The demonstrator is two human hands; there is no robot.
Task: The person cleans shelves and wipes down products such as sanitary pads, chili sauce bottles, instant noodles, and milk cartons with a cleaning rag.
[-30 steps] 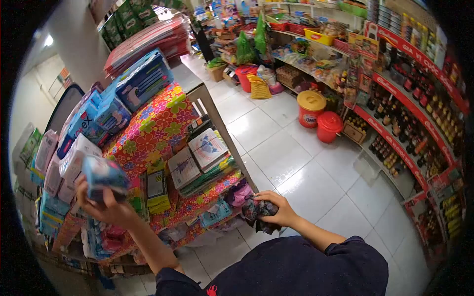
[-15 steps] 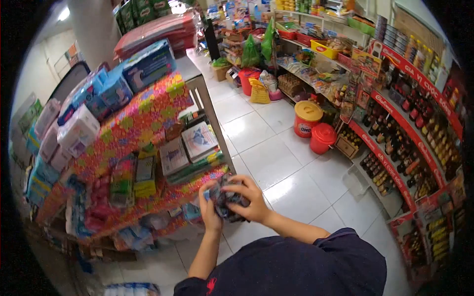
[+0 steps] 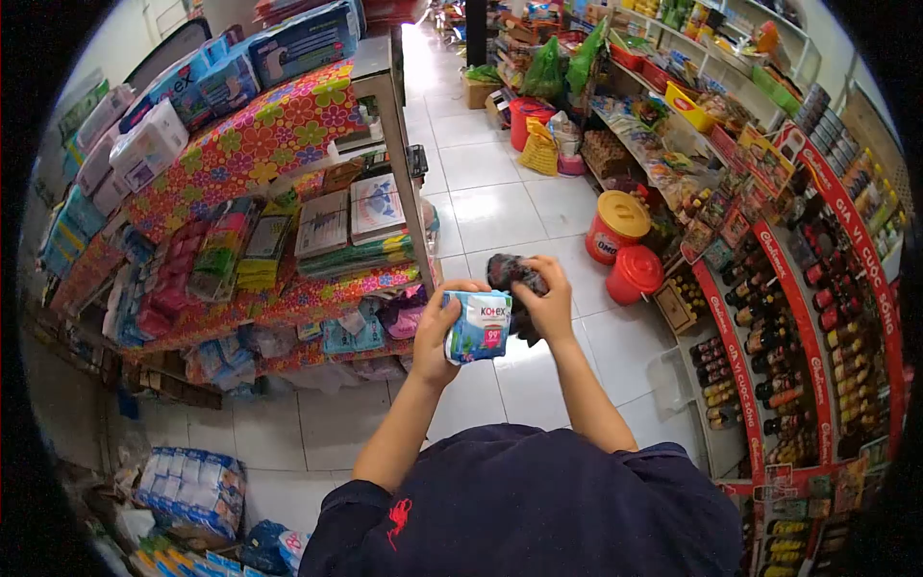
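Observation:
My left hand is closed around a blue-and-white Kotex pack of sanitary pads, its printed front facing up toward me. Just to the right, my right hand grips a crumpled black plastic bag, which bunches above the fingers and hangs below them. The bag lies right beside the pack's upper right edge, overlapping it in this view. Both hands are held in front of my chest, over the tiled floor.
To the left, a shelf with a flowered cover carries packs and notebooks. A red bucket with a yellow lid and a smaller red bucket stand ahead right. Bottle shelves line the right. A wrapped bundle lies lower left.
My hands have moved apart and slightly right. The Kotex pack, mostly hidden earlier behind the black bag, now shows in my left hand, with the bag in my right. The view has shifted.

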